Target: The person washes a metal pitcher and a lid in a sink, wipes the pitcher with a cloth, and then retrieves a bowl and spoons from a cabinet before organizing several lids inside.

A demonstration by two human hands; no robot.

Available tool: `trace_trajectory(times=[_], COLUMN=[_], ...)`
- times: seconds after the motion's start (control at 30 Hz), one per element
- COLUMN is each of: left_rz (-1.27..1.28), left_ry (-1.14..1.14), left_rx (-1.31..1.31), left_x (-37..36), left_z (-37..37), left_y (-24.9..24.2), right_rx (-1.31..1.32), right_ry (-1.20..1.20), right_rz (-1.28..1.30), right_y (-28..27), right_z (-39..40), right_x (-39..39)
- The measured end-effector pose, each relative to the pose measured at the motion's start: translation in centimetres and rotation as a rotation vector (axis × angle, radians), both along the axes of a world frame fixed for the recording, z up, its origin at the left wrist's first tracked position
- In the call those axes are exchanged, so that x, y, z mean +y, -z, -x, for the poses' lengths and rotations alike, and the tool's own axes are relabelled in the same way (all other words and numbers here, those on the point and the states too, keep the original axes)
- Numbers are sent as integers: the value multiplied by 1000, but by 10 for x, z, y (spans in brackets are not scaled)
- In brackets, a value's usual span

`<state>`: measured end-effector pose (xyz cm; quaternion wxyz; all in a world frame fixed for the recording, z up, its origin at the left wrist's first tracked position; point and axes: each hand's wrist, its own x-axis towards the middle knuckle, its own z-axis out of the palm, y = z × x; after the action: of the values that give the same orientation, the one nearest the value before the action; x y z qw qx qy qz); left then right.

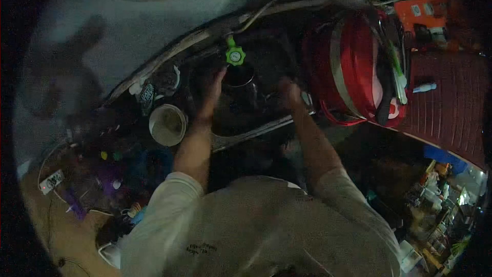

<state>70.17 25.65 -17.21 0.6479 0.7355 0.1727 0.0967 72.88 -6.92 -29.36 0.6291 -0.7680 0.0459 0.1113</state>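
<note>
Both my arms reach forward over a dark, sink-like basin (271, 115) in dim light. My left hand (218, 84) is at the basin's left part, just below and left of a green tap handle (235, 56). Between my hands, under the tap, stands a dark round container with a shiny rim (240, 83). My right hand (291, 92) is over the basin's right side, near its edge, blurred. Neither hand touches the tap handle. The fingers of both hands are too dark and smeared to make out, as is anything they hold.
A white bucket (168, 124) stands left of the basin, beside a dark patterned packet (147, 97). Right of the basin are a red rack or bag (356, 66) with utensils and a dark red ridged surface (451, 107). A power strip (51, 182) lies far left.
</note>
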Motion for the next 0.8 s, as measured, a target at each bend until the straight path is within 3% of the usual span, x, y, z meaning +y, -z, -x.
trace_trajectory(times=[0.07, 0.13, 0.17, 0.2, 0.23, 0.27, 0.3, 0.33, 0.37, 0.4, 0.47, 0.5, 0.63, 0.67, 0.7, 0.77, 0.8], left_rz=[143, -10, -17, -278, -398, -532, -572, -579, -594, -540, -482, -510, -630, -663, -915, -1162, -546], left_ry=[63, 339, 340, 322, 321, 302, 363, 381, 411, 335, 248, 304, 272, 246, 266, 274, 439], left_rx=[135, 641, 643, 259, 60, -135, 256, 450, 648, 624, 596, 404, 109, 74, -74, -214, 195], left_x=[12, 16, 13, 8, 3, -1, -6, -11, -15, -19, -13, -10, -1, 2, 1, 0, 0], left_z=[4, 10, 23, 37, 42, 47, 47, 47, 48, 50, 55, 59, 63, 64, 64, 63, 51], left_y=[-3, -47, -48, -45, -49, -53, -60, -59, -58, -46, -29, -24, -24, -23, -21, -16, -53], right_rx=[60, 99, 117, 128, 124, 48, -79, -299, -825, -828, -294, -165, -715, -678, -643, -588, -564], right_ry=[-6, -15, -27, -40, -61, -79, -108, -167, -278, -279, -849, -1035, -1140, -1104, -1067, -1054, -1041], right_rz=[159, 354, 445, 536, 588, 603, 614, 627, 727, 728, 627, 620, 653, 610, 565, 530, 522], right_y=[-22, -44, -58, -75, -96, -124, -152, -178, -199, -202, -203, -185, -56, -69, -72, -78, -80], right_z=[-6, -13, -14, -14, -13, -2, 9, 19, 27, 24, 3, -16, -63, -61, -60, -67, -71], right_x=[14, 32, 43, 55, 69, 86, 105, 119, 132, 139, 153, 154, 139, 146, 149, 151, 149])
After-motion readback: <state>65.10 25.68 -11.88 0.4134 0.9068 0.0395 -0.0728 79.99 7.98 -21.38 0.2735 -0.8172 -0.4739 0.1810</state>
